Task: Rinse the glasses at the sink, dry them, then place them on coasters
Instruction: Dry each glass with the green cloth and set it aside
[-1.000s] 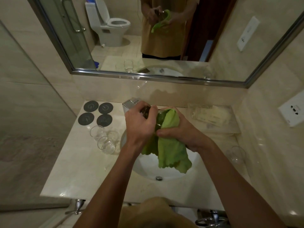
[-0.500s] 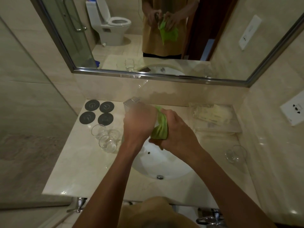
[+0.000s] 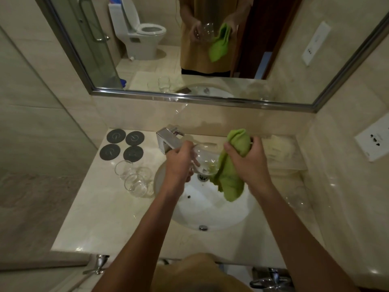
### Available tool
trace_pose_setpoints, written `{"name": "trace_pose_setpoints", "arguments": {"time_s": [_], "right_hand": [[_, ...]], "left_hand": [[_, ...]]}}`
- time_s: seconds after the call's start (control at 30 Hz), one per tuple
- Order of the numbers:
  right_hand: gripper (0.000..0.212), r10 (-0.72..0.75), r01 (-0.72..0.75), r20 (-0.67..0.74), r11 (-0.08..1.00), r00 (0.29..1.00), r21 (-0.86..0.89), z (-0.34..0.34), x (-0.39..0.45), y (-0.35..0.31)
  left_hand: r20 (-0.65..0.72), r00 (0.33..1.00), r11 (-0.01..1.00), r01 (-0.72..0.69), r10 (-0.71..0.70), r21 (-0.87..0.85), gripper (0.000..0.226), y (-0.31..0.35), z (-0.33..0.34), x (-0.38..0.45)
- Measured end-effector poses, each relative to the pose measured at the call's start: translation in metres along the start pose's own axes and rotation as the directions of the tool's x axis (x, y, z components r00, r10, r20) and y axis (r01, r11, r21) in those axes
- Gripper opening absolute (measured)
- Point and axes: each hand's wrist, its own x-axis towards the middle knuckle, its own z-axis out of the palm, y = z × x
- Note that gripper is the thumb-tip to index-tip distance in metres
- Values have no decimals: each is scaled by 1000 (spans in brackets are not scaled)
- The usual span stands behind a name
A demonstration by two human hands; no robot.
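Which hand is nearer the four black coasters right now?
Left. The left hand, holding the glass, is just right of the coasters; the right hand, gripping the green cloth, is further right, over the sink.

Over the sink (image 3: 210,216), the left hand (image 3: 179,163) holds a glass (image 3: 205,159). The right hand (image 3: 250,159) holds a green cloth (image 3: 230,173) beside it.
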Motion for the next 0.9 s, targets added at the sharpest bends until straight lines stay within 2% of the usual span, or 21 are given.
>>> {"name": "trace_pose_setpoints", "arguments": {"time_s": [0.07, 0.13, 0.2, 0.27, 0.33, 0.4, 0.5, 0.57, 0.63, 0.67, 0.7, 0.77, 0.8, 0.9], "right_hand": [[49, 6, -11, 46, 994, 999, 109, 10, -14, -8], [51, 19, -45, 153, 984, 988, 170, 15, -26, -12], [61, 17, -64, 288, 986, 958, 154, 18, -31, -8], [61, 2, -47, 377, 993, 926, 111, 18, -32, -2], [52, -10, -22, 437, 997, 899, 67, 14, -30, 0], [31, -24, -2, 485, 999, 874, 52, 9, -29, -4], [30, -41, 72, 533, 997, 845, -39, 4, -24, -5], [28, -54, 114, 566, 991, 823, -72, 4, -22, -3], [17, -104, 155, 508, 986, 855, -59, 7, -20, 3], [15, -160, 201, 424, 978, 891, -55, 8, -20, 6], [19, -249, 283, 308, 956, 918, -71, 10, -21, 7], [34, -434, 442, 104, 894, 895, -75, 13, -26, 11], [44, -458, 459, 56, 888, 887, -12, 13, -29, 13], [57, -397, 370, 107, 905, 912, 208, 12, -31, 10]], "left_hand": [[-11, 1000, 1000, 2, -2, -15, 31, -2, 5, -1], [-20, 1000, 998, 23, -24, -50, 31, -3, 6, 0], [-22, 998, 992, 64, -67, -107, 31, -1, 3, 1], [-8, 994, 979, 107, -110, -171, 31, 2, -1, 2], [17, 992, 975, 125, -124, -181, 32, 4, -4, 4], [51, 993, 979, 114, -107, -166, 32, 5, -6, 5], [97, 993, 988, 73, -60, -138, 24, 6, -7, 3], [78, 997, 997, 6, 1, -83, 20, 7, -6, 2], [66, 995, 996, -66, 70, -60, 20, 7, -4, 1], [62, 995, 994, -78, 82, -72, 22, 7, -3, 0], [58, 995, 993, -73, 79, -91, 23, 8, -2, 0], [55, 997, 992, -41, 48, -121, 23, 10, -1, 1], [58, 998, 991, -22, 30, -128, 23, 11, -1, 1], [73, 997, 990, 3, 8, -140, 25, 11, -1, 1]]}}
